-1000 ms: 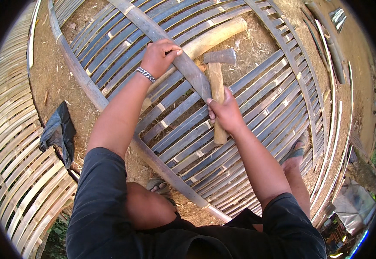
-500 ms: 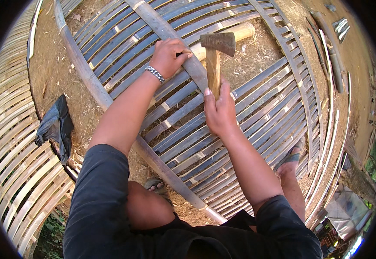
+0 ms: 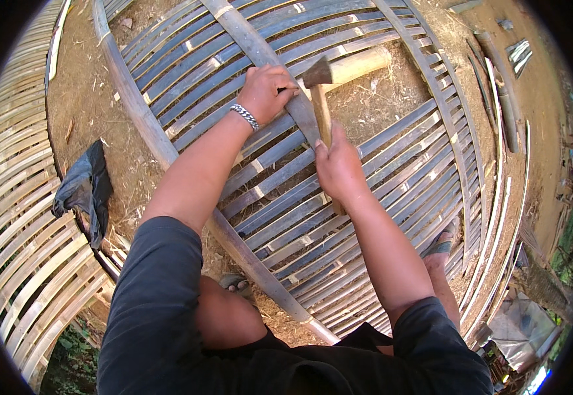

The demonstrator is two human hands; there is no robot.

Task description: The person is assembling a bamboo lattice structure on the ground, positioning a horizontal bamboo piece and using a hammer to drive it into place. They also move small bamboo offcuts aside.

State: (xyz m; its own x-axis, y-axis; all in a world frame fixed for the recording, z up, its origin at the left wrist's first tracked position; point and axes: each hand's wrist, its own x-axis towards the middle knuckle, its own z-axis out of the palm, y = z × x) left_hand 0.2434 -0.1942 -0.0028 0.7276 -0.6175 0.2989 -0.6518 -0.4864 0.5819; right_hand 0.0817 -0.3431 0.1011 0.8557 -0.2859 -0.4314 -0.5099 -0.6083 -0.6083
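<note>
My right hand [image 3: 340, 161] is wrapped around the wooden handle of a hatchet [image 3: 321, 105]. The hatchet's dark metal head is over the edge of a flat bamboo crosspiece [image 3: 250, 41], just right of my left fingertips. My left hand [image 3: 268, 92], with a chain bracelet at its wrist, rests on that crosspiece. Its thumb and fingers are pinched together; whatever is between them is too small to make out. Beneath both hands lies a panel of spaced bamboo slats [image 3: 286, 178], crossed by several longer strips.
A thick pale bamboo pole [image 3: 359, 68] lies under the slats. At left are a second slatted panel [image 3: 17, 217] and a crumpled black plastic sheet [image 3: 88, 187]. Long thin strips [image 3: 497, 197] and a darker pole [image 3: 507, 105] lie on the dirt at right.
The hatchet has turned in my right hand, and its head has come down and left toward my left fingers. My left hand stays pinched on the crosspiece. The view has shifted slightly.
</note>
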